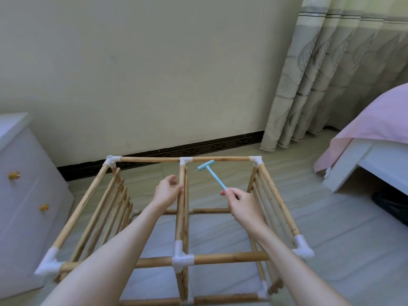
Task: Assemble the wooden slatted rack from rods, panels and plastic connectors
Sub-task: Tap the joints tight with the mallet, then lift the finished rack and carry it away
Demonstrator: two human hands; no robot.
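The wooden rack frame (220,159) stands on the floor in front of me, its rods joined by white plastic connectors (182,259). Slatted panels (114,202) form its left and right sides, and a middle panel runs front to back. My left hand (167,191) grips the top rod of the middle panel (181,217) near its far end. My right hand (239,200) holds the handle of a small light-blue plastic mallet (209,171), whose head is raised just right of the far middle connector (185,161).
A white drawer cabinet (19,195) stands close on the left of the rack. A bed with a pink cover (373,127) is at the right, curtains (331,74) behind it. The wall with a dark skirting lies just beyond the rack.
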